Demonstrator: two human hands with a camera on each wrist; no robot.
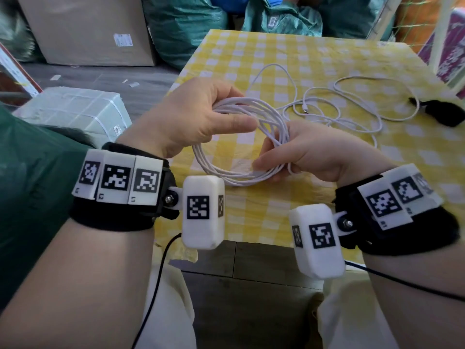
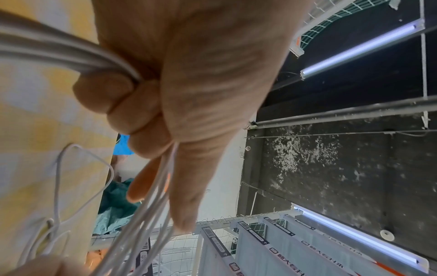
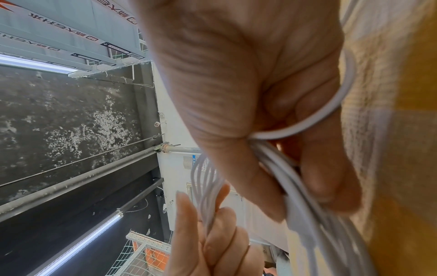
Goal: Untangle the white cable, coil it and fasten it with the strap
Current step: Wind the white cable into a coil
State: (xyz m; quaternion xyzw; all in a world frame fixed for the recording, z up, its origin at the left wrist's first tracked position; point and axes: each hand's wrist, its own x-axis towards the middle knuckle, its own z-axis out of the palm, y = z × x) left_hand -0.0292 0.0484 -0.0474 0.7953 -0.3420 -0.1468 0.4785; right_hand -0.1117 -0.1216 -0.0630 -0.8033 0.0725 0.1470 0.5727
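holding the white cable (image 1: 241, 147) in both hands, i see several loops of it gathered into a round coil, lifted above the near edge of the yellow checked tablecloth (image 1: 289, 210). my left hand (image 1: 193, 117) grasps the upper left side of the coil, fingers curled around the bundled strands, thumb stretched out across the front. the left wrist view shows the same grasp: the strands enter under the curled fingers (image 2: 113, 100) and fan out below the thumb. my right hand (image 1: 314, 152) clamps the lower right side of the coil, thumb on top and fingers wrapped beneath; in the right wrist view a single loop bends around the fingers (image 3: 331, 177) while the bundle runs under the thumb. the uncoiled rest of the cable trails from the coil across the cloth in loose curves toward the far right, where a black strap (image 1: 445, 112) lies on the table. a cardboard box (image 1: 88, 28) and green sacks (image 1: 186, 26) stand beyond the table.
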